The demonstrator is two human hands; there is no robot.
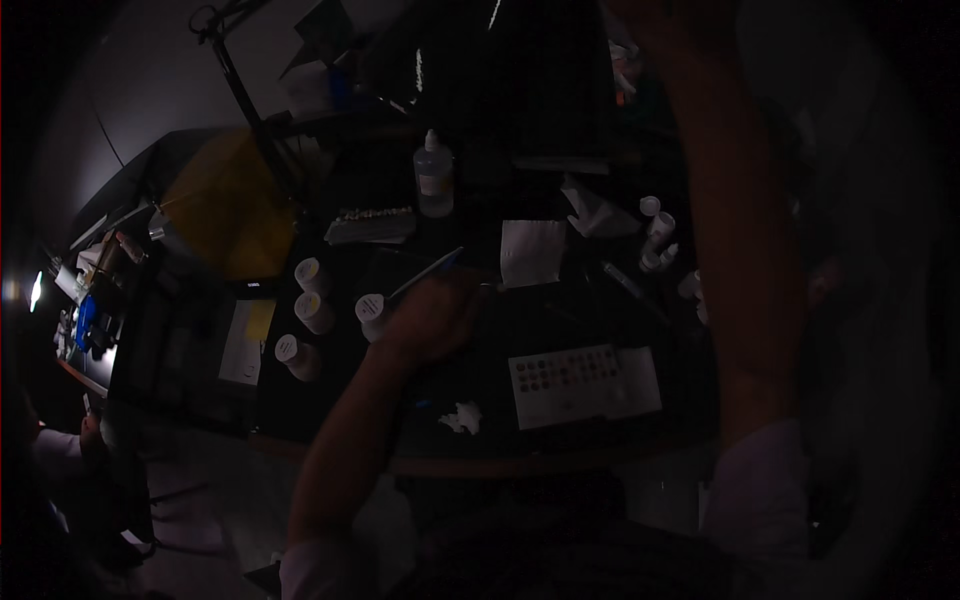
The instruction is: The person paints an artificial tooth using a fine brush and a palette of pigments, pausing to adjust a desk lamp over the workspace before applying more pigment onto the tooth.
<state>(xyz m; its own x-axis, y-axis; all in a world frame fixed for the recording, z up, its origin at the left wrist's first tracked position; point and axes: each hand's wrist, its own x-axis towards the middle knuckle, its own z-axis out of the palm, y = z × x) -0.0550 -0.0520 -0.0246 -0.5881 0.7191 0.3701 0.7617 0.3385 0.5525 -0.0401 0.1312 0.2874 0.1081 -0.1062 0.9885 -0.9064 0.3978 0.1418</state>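
For steady work with the pen (430, 272), I'd brace the left hand (437, 314) low on the tabletop (465, 375), clear of the jar (371, 309) just beside it; in light this dim, slow moves seem wise. The pen slants along the far side of that hand, between the jar and the paper (532, 254). The hand looks half curled, but I cannot tell whether it grips the pen. The right hand (678, 24) is up at the top edge of my view, well apart from the left; it's too dark to see how far open it is or what it touches.
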